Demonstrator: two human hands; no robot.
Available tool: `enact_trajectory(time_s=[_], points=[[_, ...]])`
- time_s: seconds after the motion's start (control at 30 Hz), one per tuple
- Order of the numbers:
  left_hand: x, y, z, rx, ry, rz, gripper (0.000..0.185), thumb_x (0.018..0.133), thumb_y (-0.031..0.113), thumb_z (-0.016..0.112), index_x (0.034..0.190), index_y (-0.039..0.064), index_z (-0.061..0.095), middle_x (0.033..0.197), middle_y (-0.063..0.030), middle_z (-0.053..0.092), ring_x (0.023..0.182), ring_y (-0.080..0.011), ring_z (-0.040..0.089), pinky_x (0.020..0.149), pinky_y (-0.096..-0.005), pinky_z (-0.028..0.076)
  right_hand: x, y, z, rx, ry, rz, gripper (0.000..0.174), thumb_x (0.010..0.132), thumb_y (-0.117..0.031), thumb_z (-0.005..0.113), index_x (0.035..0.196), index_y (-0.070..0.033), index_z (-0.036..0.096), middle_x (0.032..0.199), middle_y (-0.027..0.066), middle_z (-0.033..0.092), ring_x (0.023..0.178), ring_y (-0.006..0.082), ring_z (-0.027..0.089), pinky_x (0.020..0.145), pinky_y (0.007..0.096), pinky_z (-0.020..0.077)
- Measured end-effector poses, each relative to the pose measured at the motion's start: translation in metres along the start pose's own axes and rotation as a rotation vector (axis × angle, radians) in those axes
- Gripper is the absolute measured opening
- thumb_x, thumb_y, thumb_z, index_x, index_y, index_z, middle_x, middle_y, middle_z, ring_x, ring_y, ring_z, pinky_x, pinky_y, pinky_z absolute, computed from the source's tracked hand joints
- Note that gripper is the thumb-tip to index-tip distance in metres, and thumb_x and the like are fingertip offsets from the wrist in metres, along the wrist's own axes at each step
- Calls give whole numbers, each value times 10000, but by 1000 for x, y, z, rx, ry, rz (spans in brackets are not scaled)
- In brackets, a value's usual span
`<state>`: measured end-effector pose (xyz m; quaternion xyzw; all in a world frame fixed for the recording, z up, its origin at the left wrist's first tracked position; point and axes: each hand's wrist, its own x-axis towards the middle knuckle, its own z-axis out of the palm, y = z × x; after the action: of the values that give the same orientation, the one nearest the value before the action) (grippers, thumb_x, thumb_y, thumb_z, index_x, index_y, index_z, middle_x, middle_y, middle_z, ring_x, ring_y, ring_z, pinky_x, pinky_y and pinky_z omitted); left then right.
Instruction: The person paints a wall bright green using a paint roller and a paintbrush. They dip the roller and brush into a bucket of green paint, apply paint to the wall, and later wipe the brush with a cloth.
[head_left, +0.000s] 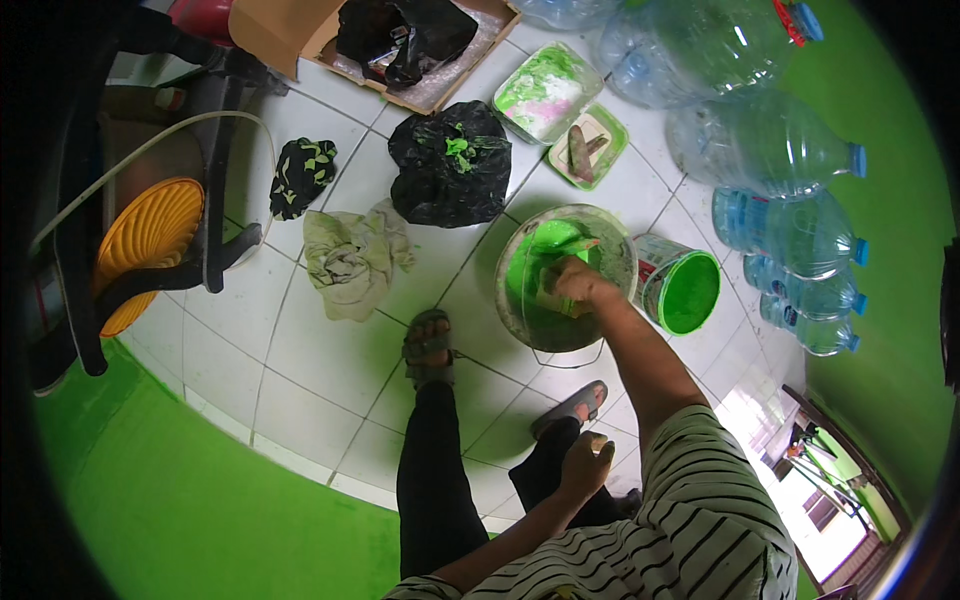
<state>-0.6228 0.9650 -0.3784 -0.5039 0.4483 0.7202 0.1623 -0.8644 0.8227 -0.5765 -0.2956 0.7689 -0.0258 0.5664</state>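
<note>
My right hand (576, 282) reaches into a bucket (630, 289) of bright green paint (525, 259). It grips a paint-smeared tool (555, 300), whose exact kind is hidden by the fingers and paint. A stick-like piece with an orange-pink end (587, 244) lies across the paint just beyond the hand. The bucket's wire handle (566, 367) hangs down on the near side. Over my right leg, my left hand (587, 469) is held with curled fingers; whether anything is in it cannot be made out. Touching the bucket's right side, a smaller paint pail (686, 292) tilts, green inside.
Clear plastic bottles (765, 142) line the right wall. Beyond the bucket are a powdery tub (547, 94), a small tray (589, 146) and a black plastic bag (450, 165). A crumpled cloth (349, 262) lies left, near a black chair (217, 180). A cardboard box (420, 94) stands behind.
</note>
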Motion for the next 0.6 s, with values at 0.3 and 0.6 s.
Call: enact_trajectory(time_s=[0.3,0.6], points=[[3,-10,9,1,-5,20,380,900,317,642,1054,-30,646,1017,-234,699,986,-377,681,877,-438,529,5,39,-7,539,-102,261,264,926,-173,646,1138,-17,663,947,109,668,804,205,643,699,381,539],[3,-2,8,5,0,18,376,903,323,642,1055,-21,643,1026,-231,700,994,-378,680,883,-434,528,0,14,-4,154,9,297,479,892,-371,635,1233,-36,644,1144,163,693,1022,303,660,902,427,510]])
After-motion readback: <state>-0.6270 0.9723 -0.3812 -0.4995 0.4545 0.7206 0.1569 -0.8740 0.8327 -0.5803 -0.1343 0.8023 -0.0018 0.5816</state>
